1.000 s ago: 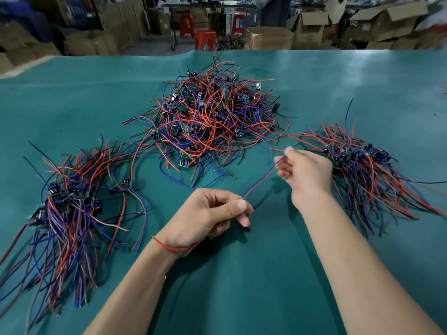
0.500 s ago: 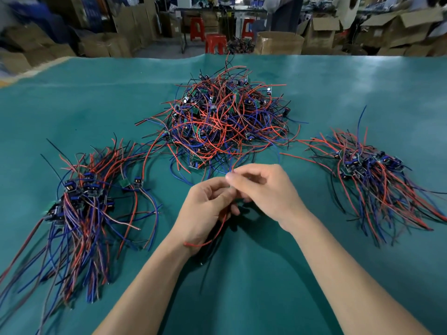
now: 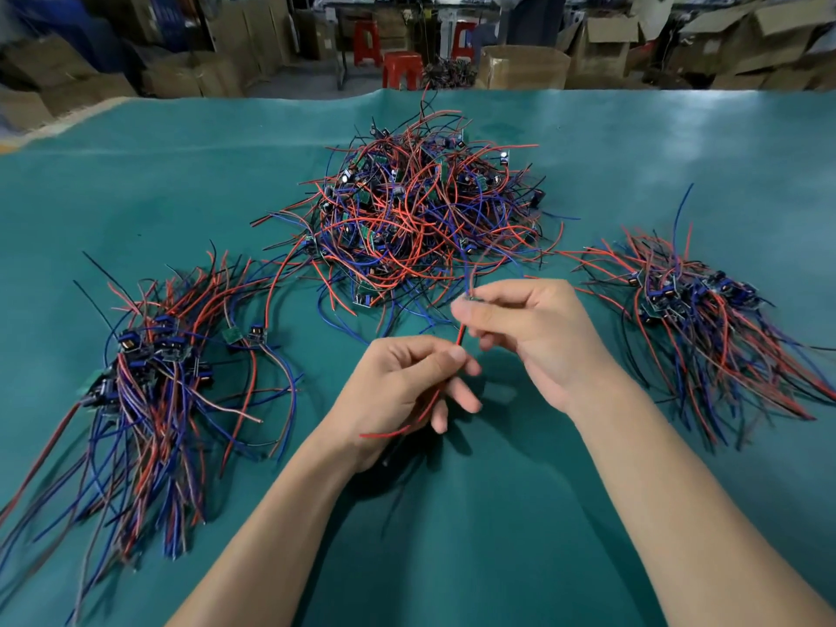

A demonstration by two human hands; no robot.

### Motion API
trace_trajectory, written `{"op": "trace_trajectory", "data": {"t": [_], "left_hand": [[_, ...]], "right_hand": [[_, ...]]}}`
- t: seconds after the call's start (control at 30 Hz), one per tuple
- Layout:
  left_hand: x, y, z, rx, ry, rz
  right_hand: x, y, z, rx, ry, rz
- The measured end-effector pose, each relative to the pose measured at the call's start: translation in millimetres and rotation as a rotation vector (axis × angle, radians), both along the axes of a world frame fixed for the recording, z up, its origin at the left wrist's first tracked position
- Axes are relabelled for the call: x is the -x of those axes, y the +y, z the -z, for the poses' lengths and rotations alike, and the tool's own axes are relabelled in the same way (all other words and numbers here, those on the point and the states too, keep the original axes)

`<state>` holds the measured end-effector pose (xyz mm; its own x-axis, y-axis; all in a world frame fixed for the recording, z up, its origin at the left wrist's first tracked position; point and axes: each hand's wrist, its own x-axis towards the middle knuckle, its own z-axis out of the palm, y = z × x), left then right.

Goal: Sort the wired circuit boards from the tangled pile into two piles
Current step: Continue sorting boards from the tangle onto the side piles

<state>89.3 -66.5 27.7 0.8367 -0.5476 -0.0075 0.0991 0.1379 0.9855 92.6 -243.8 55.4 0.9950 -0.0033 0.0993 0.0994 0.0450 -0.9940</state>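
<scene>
A person's two bare forearms reach in from the near edge over a wide table covered in teal-green cloth [image 3: 588, 513]. At the near centre, the left hand [image 3: 398, 391] curls its fingers around a thin red wire [image 3: 460, 334], pinching it between thumb and forefinger; the wire's loose end trails out below the palm. Just beyond and to the right, the right hand [image 3: 538, 332] pinches the upper part of the same wired piece between thumb and fingertips, with blurred blue and red leads rising from the pinch. Whether a circuit board sits inside that grip cannot be told.

Beyond the hands, at the centre of the table, lies a large tangled heap of red, blue and black wires with small green circuit boards [image 3: 420, 214]. To the left lies a sorted pile of boards with wires combed toward the near side [image 3: 149, 382]. To the right, well apart from it, lies a second sorted pile [image 3: 705, 319]. Past the far edge stand brown cardboard boxes [image 3: 524, 67] and red plastic stools [image 3: 400, 67].
</scene>
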Motion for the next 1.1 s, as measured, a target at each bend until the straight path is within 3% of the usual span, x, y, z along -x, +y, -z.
{"op": "trace_trajectory", "data": {"t": [0.27, 0.57, 0.7, 0.9, 1.1], "left_hand": [[8.2, -2.9, -3.1, -0.062, -0.040, 0.164], [8.5, -1.8, -4.2, -0.135, -0.086, 0.232], [7.8, -2.6, -2.4, -0.127, -0.079, 0.200], [6.3, -7.6, 3.4, -0.115, -0.056, -0.004], [4.9, -11.0, 3.3, -0.020, 0.039, -0.146]], "right_hand": [[-5.7, -23.4, -4.8, -0.455, 0.296, 0.419], [-9.1, -38.2, -6.9, -0.617, 0.242, 0.587], [-3.8, -35.0, -16.0, -0.639, 0.113, 0.521], [15.2, -27.0, -50.2, -0.469, -0.089, 0.462], [27.6, 20.3, -104.1, -0.308, -0.261, 0.113]]}}
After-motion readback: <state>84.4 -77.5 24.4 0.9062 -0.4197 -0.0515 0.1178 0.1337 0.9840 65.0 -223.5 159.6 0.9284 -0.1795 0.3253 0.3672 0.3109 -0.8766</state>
